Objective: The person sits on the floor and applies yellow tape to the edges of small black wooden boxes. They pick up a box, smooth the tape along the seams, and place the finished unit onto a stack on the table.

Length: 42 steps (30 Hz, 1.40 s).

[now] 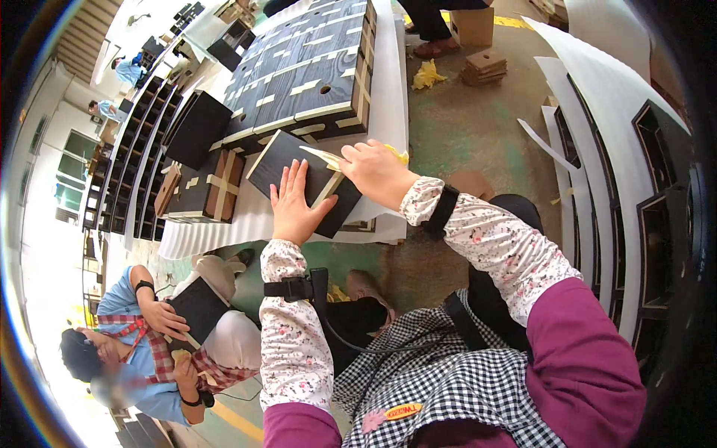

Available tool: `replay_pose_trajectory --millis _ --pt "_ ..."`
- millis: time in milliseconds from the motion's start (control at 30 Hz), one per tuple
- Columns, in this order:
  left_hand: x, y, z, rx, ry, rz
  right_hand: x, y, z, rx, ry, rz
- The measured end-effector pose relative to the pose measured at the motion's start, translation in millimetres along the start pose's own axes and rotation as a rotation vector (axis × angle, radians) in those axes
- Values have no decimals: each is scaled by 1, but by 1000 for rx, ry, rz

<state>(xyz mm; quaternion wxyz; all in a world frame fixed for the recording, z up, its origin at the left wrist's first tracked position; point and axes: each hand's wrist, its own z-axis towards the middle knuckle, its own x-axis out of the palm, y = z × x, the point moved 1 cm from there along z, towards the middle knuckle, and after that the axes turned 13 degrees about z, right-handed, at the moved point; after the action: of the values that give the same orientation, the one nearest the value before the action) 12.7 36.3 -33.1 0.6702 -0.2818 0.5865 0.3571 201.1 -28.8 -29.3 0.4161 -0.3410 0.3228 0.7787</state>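
A black wood-grain box (276, 160) with pale edges sits tilted in front of me, on another dark panel (340, 213). My left hand (297, 205) lies on its top face with fingers spread, the thumb reaching over its near right edge. At its right corner my right hand (373, 172) is closed on a strip of pale yellow tape (321, 157), which runs from my fingers to the box's edge. Some yellow tape (399, 154) also shows behind my right fingers. Whether the strip still sticks to the box, I cannot tell.
Behind stands a large stack of taped black boxes (299, 82) on white foam sheet (392, 127). A smaller taped box (202, 190) is at left. A seated person (142, 328) holds a black panel (198, 310). Shelf-like dark frames (657, 224) line the right side.
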Motion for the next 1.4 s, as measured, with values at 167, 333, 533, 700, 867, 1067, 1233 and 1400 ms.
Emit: replay_pose_trajectory --millis 167,333,533,700,867,1067,1233,1400 --pt "1 -1 0 -1 -2 -7 -2 9 -12 28 29 55" --pt "9 -4 10 -75 -40 28 20 28 -67 122 348 535" --pt "17 -6 16 -110 -34 49 -28 2 -29 329 -384 847" --pt "13 -6 15 -145 -25 48 -14 -17 16 209 -471 540" --pt "11 -13 17 -158 -11 53 31 -18 10 57 -125 50" --pt "8 -14 21 -199 37 91 19 -22 -16 155 -16 398" --pt "11 -23 26 -112 -35 43 -13 -62 -19 717 -390 1431" --pt "4 -30 38 45 -86 -101 28 -59 -22 978 -428 1773"
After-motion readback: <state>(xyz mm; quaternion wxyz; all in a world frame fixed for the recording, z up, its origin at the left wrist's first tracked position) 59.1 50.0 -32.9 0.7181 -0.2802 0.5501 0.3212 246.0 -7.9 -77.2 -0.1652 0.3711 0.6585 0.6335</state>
